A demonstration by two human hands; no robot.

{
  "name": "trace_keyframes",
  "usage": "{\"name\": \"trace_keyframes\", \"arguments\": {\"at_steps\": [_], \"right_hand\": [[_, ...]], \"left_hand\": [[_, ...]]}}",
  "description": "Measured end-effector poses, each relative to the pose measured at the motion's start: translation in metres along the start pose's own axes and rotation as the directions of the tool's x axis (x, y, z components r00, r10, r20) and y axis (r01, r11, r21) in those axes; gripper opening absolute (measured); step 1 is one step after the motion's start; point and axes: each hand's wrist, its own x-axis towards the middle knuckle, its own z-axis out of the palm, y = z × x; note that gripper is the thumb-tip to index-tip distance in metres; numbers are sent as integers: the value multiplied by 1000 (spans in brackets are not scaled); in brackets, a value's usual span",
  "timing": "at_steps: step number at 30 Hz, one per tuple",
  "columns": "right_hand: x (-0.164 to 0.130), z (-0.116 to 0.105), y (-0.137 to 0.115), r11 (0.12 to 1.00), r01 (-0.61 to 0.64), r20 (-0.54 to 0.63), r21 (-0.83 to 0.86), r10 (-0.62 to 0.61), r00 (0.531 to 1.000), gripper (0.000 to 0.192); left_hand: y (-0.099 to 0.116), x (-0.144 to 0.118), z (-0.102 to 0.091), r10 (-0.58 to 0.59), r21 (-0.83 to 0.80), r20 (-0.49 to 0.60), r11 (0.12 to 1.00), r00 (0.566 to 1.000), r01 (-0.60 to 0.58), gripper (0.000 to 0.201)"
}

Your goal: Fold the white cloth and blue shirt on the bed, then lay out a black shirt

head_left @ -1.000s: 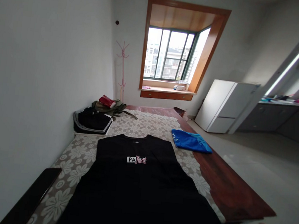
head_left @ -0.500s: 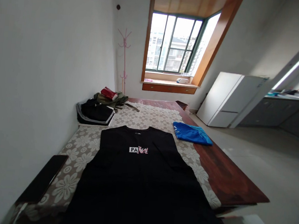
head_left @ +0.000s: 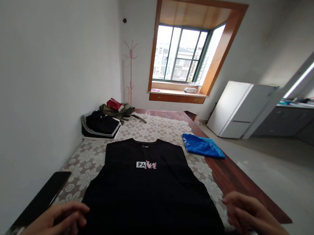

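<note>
A black shirt (head_left: 148, 195) lies flat, front up, on the lace cloth (head_left: 155, 128) along the near part of the worktop (head_left: 239, 186). The left hand (head_left: 59, 221) rests at its near left edge, fingers curled loosely, gripping nothing clearly. The right hand (head_left: 244, 212), half open, touches the shirt's right edge. A blue garment (head_left: 201, 146) lies folded by the right edge, a phone (head_left: 43, 199) at the left edge.

A wooden table (head_left: 239, 186) carries a lace floral cloth (head_left: 156, 126); on it lie a black shirt (head_left: 148, 199), a folded blue garment (head_left: 203, 146) near the right edge, dark clothes (head_left: 101, 124) at the far left, and a phone (head_left: 43, 199) at the left edge.
</note>
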Motion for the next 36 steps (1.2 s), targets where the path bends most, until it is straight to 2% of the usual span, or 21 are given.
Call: {"name": "trace_keyframes", "arguments": {"at_steps": [2, 4, 6, 7, 9, 11, 14, 17, 21, 26, 30, 33, 36], "right_hand": [[50, 16, -19, 998, 35, 101, -43, -31, 994, 40], [106, 29, -28, 973, 138, 161, -185, -108, 981, 39], [164, 37, -25, 903, 227, 153, -365, -182, 971, 33], [191, 41, -20, 853, 243, 132, -462, -205, 970, 29], [240, 48, -7, 732, 178, 59, -658, -185, 981, 25], [278, 56, 6, 674, 126, 9, -728, -175, 985, 26], [313, 66, 22, 636, 86, -24, -767, -163, 986, 22], [332, 68, 35, 614, 77, -15, -785, -143, 990, 19], [347, 63, 46, 633, 118, 52, -765, -122, 991, 15], [356, 55, 42, 689, 172, 126, -704, -117, 985, 17], [346, 38, 20, 727, 227, 148, -648, -172, 974, 28], [327, 16, -11, 785, 322, 159, -529, -281, 946, 39], [307, -9, -47, 810, 384, 138, -443, -361, 922, 45]], "left_hand": [[24, 42, -8, 73, 142, -57, 988, 996, -64, 49], [41, 92, -20, 190, 339, -146, 932, 971, -131, 42], [49, 145, -33, 234, 539, -250, 839, 940, -65, 37], [50, 171, -39, 233, 571, -281, 820, 931, -33, 34], [51, 216, -47, 234, 604, -332, 796, 914, 15, 27], [51, 252, -51, 235, 617, -370, 785, 899, 48, 23], [50, 287, -53, 241, 618, -411, 783, 879, 74, 19], [46, 307, -54, 244, 601, -409, 797, 879, 58, 15], [41, 322, -55, 269, 567, -357, 823, 894, -21, 16], [54, 330, -57, 300, 511, -261, 849, 918, -132, 23], [82, 319, -65, 365, 490, -247, 846, 898, -210, 32], [109, 303, -81, 423, 465, -237, 840, 874, -280, 42], [134, 286, -102, 446, 365, -201, 861, 872, -356, 48]]}}
